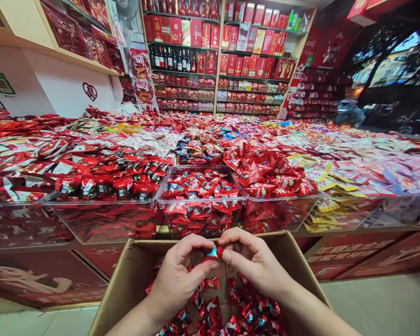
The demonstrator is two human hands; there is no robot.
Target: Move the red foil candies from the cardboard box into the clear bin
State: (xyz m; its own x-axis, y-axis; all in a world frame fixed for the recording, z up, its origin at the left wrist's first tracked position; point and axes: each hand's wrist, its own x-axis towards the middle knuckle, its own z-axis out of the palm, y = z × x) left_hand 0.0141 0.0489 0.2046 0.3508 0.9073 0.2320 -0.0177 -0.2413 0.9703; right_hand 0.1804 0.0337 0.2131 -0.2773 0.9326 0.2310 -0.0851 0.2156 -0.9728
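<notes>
A small candy (213, 253) in a shiny red and blue wrapper is pinched between the fingertips of both hands. My left hand (182, 268) grips its left end with thumb and forefinger. At the other end, my right hand (254, 259) is closed on the red twist of the wrapper. Both hands are over an open cardboard box (122, 275), where many loose candies (245, 315) of the same look lie on the bottom. Just beyond the box stands a clear plastic bin (203, 200) heaped with matching red and blue candies.
Beside that bin are clear bins of red and black packets (105, 186), larger red packets (273, 172) and yellow packets (336, 186). Shelves (217, 60) with bottles and red boxes line the back wall. Tiled floor (378, 303) shows at the right, and a white cabinet (66, 84) stands at left.
</notes>
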